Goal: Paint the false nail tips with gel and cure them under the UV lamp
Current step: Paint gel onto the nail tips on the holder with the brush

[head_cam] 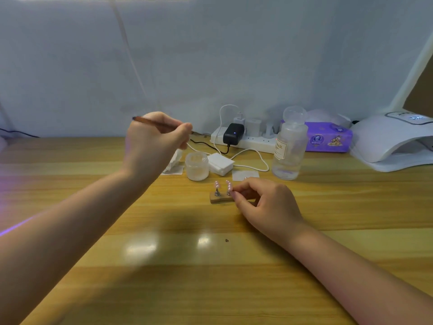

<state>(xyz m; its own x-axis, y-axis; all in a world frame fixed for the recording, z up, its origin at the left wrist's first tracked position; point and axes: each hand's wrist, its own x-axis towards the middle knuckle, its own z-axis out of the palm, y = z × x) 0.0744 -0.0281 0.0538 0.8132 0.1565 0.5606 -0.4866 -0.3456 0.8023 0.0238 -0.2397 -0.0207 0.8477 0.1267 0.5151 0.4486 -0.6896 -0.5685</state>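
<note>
The left hand [154, 139] hovers behind and left of the wooden stand [221, 197], its grip closed round a brush [161, 124]. The right hand [262, 202] pinches the stand's right end, touching the nail tips [222, 184]. The UV lamp [393, 141] sits far right on the worktop [210, 266].
</note>
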